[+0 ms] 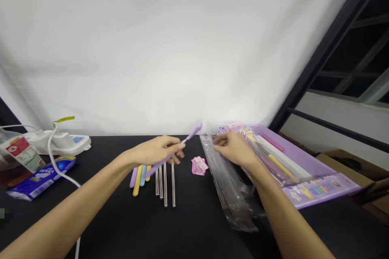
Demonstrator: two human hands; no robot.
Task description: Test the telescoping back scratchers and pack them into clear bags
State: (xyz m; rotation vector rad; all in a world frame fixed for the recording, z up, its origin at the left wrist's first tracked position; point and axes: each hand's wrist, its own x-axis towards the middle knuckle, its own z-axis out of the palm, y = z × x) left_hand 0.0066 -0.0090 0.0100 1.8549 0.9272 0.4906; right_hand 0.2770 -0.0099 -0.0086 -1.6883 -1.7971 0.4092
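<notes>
My left hand [158, 151] is closed around a slim purple stick [194, 130], like a pen or brush; its purple end points up and right, with a bit of silver shaft below. Under that hand lie several purple, yellow and blue rods [138, 180] and several silver metal tubes [165, 188]. My right hand [232, 147] has its thumb and fingers pinched at the upper part of a stack of clear plastic bags [227, 186]; exactly what is between the fingertips is partly hidden. A small pile of pink cards [199, 166] lies between the hands.
A lilac tray [304, 162] at right holds packaged sticks in clear wrapping. Cardboard boxes [343, 166] stand beyond it. At left are a white power strip [80, 142], a blue packet [42, 178], a container of dark liquid [12, 170] and a white cable [65, 176].
</notes>
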